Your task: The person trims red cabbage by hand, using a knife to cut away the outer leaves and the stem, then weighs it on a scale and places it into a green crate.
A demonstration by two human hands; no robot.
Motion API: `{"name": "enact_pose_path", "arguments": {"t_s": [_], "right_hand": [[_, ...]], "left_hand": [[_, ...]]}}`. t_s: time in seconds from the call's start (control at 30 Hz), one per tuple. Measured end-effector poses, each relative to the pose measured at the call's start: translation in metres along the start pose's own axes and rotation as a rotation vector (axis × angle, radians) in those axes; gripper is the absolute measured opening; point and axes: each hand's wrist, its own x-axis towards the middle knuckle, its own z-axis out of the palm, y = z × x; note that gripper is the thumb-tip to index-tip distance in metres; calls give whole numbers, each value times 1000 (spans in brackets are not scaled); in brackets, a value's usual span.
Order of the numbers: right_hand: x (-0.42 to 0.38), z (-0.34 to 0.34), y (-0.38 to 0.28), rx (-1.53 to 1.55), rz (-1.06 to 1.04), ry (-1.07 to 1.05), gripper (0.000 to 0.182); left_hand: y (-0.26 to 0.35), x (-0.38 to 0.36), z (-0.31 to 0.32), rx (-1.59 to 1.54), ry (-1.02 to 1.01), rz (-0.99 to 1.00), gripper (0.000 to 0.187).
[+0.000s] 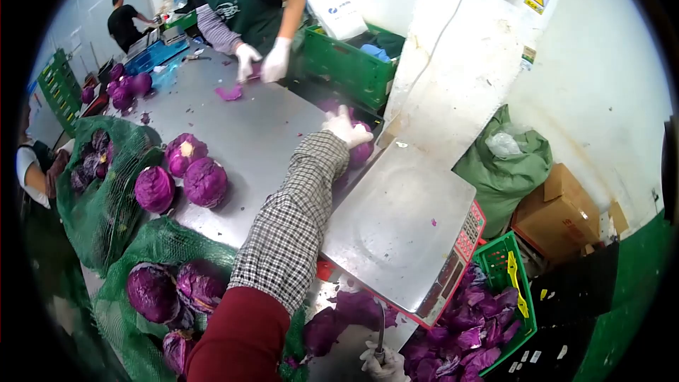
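My left hand (344, 129), white-gloved under a checked sleeve, reaches across the table with its fingers on a purple cabbage (361, 144) just behind the scale. Part of that cabbage is hidden by the hand. Low in the view, my right hand (385, 363), also gloved, is closed around a knife (382, 327) seen almost edge-on, its narrow metal part pointing up. Loose purple leaves (346, 315) lie on the table beside it. Left of my arm stand three trimmed cabbages (205, 182). More cabbages (153, 293) rest in an opened green net bag (117, 304).
A flat-topped weighing scale (396, 223) with a red frame is right of my arm. Beyond it, a green crate (511, 276) holds leaves. Across the table a co-worker's gloved hands (275, 61) are near a green bin (346, 64). Another net bag (102, 191) lies left.
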Motion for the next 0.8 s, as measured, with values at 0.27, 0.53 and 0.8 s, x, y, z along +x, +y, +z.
{"name": "enact_pose_path", "arguments": {"t_s": [0.27,0.53,0.8], "right_hand": [[1,-8,16,-27,-32,-50,21],[10,-13,31,-16,27,-55,20],[38,-29,110,-625,-504,-17,22]], "left_hand": [[9,-24,16,215,245,105,75],[-24,-211,-21,-15,101,236,83],[-177,-433,-160,-64,482,-51,67]]}}
